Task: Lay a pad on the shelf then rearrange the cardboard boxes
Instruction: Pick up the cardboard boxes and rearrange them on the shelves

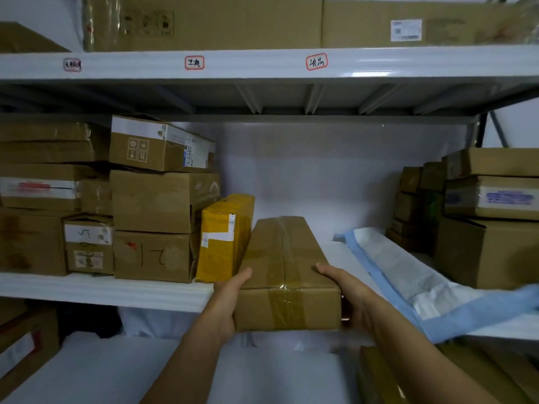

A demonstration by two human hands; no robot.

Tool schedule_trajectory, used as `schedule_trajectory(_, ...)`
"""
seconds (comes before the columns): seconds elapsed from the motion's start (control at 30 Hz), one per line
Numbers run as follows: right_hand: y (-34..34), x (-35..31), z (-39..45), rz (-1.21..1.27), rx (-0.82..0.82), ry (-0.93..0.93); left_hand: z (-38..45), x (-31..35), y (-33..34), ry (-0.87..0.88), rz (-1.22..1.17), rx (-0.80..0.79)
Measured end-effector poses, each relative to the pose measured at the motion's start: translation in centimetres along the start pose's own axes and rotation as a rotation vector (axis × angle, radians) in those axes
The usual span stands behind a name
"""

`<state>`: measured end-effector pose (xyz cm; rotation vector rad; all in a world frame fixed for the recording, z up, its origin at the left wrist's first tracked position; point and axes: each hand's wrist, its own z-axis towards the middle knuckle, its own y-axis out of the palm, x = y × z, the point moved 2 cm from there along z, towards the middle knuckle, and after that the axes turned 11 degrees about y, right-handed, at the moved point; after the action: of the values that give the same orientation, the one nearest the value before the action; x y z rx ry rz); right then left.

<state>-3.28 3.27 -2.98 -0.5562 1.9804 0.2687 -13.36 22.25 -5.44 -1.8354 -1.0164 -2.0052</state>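
Note:
A long brown cardboard box [284, 266] sealed with clear tape lies lengthwise on the white middle shelf [102, 290], its near end jutting over the front edge. My left hand [229, 301] grips its near left corner, thumb on top. My right hand [345, 293] grips the near right corner the same way. A blue-edged white pad [408, 275] lies crumpled on the shelf just right of the box, one corner hanging over the edge. A yellow taped parcel [224, 237] stands upright against the box's left side.
Stacked cardboard boxes [151, 199] fill the shelf's left part and another stack [484, 217] stands at the right. The upper shelf [262, 64] carries large flat cartons. More boxes [26, 345] sit below at left and lower right.

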Motion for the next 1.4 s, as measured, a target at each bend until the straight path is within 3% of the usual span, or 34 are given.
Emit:
schedule_trajectory(0.3,1.3,3.0,-4.7,0.204,-0.109,-0.022,-4.3,-0.2,-2.1,-0.089,-0.014,-0.143)
schedule_trajectory(0.53,0.1,10.8,-6.4,0.325,-0.216,0.035,-7.7,-2.2,-2.4,-0.210,-0.016,-0.244)
schedule_trajectory(0.7,-0.8,17.3,-6.1,0.173,-0.286,0.049,-9.7,-5.1,-4.0,-0.231,0.061,-0.331)
schedule_trajectory(0.87,0.7,21.7,-6.7,0.035,-0.267,0.228,-12.3,-9.5,-8.6,-0.324,0.291,-0.444)
schedule_trajectory(1.1,4.0,29.4,-7.2,-0.271,-0.494,0.511,-15.3,-15.2,-15.6,-0.438,0.415,-0.727)
schedule_trajectory(1.4,4.0,35.8,-5.1,-0.306,-0.490,0.688,-17.2,-20.6,-17.6,-0.743,0.515,-0.757)
